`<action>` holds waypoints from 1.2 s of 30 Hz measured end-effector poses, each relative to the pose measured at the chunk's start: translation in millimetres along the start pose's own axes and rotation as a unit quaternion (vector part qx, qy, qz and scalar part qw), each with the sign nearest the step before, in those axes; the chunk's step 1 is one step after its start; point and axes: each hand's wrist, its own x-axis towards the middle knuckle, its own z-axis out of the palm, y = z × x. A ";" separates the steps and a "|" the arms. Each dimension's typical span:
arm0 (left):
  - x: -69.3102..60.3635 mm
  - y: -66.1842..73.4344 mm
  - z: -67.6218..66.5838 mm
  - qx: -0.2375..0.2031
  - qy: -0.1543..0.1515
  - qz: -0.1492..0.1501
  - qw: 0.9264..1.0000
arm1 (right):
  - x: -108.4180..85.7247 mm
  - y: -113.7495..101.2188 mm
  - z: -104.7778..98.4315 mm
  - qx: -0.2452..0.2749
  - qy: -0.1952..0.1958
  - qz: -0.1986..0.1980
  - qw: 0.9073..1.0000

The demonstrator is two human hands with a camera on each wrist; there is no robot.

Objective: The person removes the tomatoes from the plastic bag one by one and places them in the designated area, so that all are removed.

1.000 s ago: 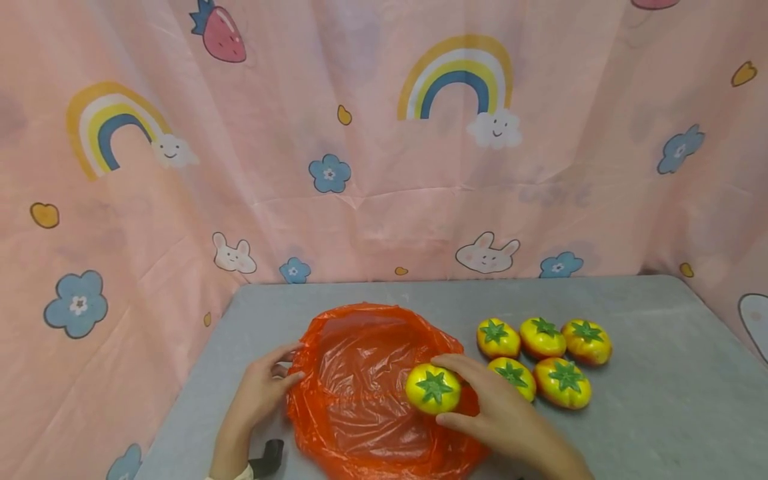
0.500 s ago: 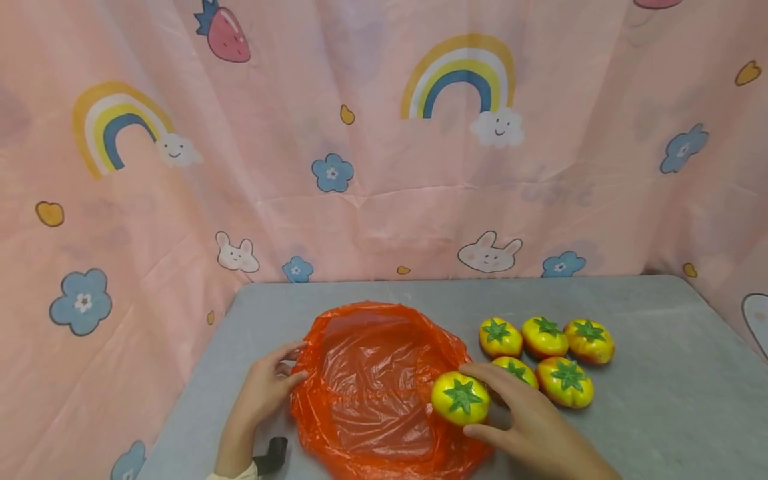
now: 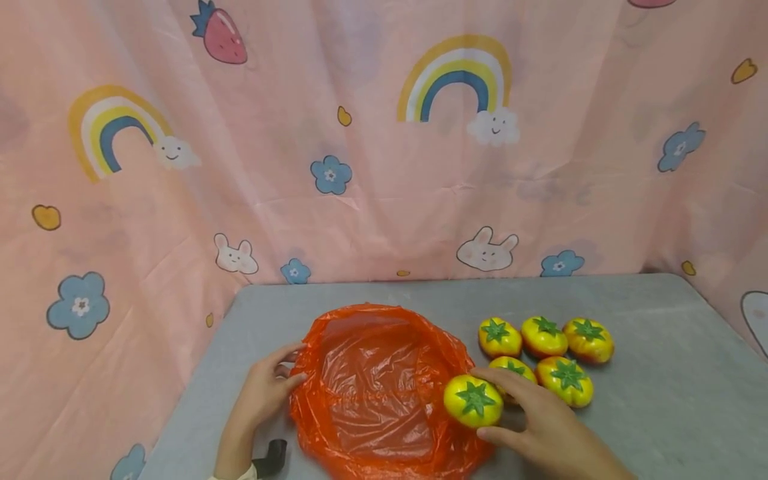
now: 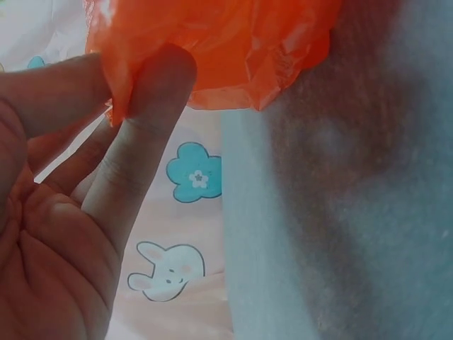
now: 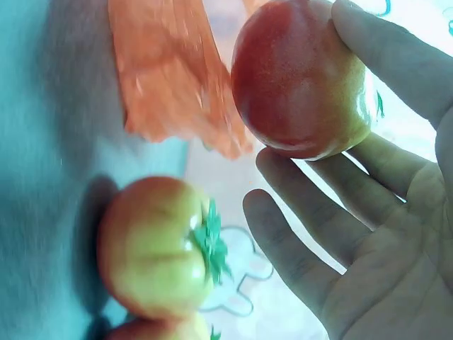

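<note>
An orange-red plastic bag (image 3: 378, 380) stands wide open at the table's middle, its inside visible. My left hand (image 3: 264, 390) pinches the bag's left rim between thumb and fingers, which the left wrist view shows close up. In my right hand (image 3: 534, 420) a yellow toy tomato (image 3: 474, 401) with a green leafy top is gripped, thumb on one side and fingers on the other. It hangs at the bag's right rim. The right wrist view shows the held tomato's red underside (image 5: 294, 85). Behind that hand lies another tomato (image 3: 513, 370), partly covered.
Several more toy tomatoes (image 3: 564, 381) sit in two rows on the grey table (image 3: 660, 373), right of the bag. A small black object (image 3: 275, 457) shows by my left wrist. A pink patterned curtain (image 3: 384, 220) hangs along the table's back and sides.
My right hand has moved right and slightly toward me with the tomato, from over the bag's opening to its right rim. The left hand keeps its hold on the bag.
</note>
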 end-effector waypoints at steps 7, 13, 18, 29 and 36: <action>-0.8 -1.8 0.3 -0.008 0.001 0.002 1.000 | -0.6 26.4 -20.5 -0.055 0.052 -0.015 0.997; -2.2 -2.7 2.1 -0.004 0.001 -0.003 1.000 | -1.0 56.6 -46.3 -0.083 0.087 0.012 0.993; -0.7 -3.7 2.3 -0.002 0.003 -0.001 1.000 | -1.4 79.3 -66.8 -0.093 0.087 0.061 0.990; 5.1 -4.6 2.6 -0.017 0.021 -0.010 1.000 | -12.2 123.2 -95.0 -0.108 0.129 0.071 0.983; 2.9 -5.6 -1.8 -0.002 0.054 -0.032 0.998 | -13.5 143.2 -102.6 -0.114 0.111 0.087 0.983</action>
